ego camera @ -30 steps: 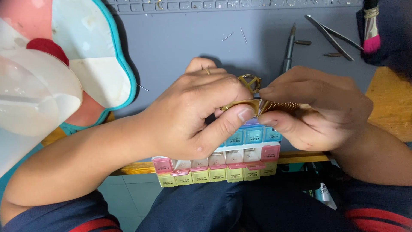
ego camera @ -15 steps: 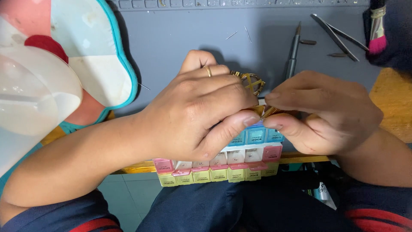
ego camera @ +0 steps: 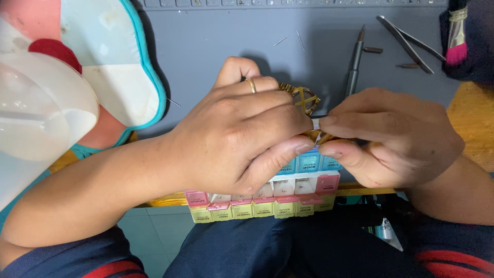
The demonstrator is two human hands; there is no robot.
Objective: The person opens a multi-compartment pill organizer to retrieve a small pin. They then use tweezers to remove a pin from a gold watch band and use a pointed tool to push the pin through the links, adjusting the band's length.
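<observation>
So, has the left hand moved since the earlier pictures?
Yes. The left hand shifted slightly right over the pill organizer, closing toward the right hand.

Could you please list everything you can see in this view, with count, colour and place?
gold-coloured metal piece: one, gold, held between both hands at centre
compartment box: one, with blue, pink, white and yellow lids, under the hands at the desk edge
work mat: one, grey, under everything
tweezers: one pair, silver, upper right
screwdriver: one, dark grey, right of centre
brush: one, pink bristles, top right
pad: one, white with teal edge, upper left
left hand: wears a ring, grips the gold piece
right hand: pinches the gold piece
</observation>
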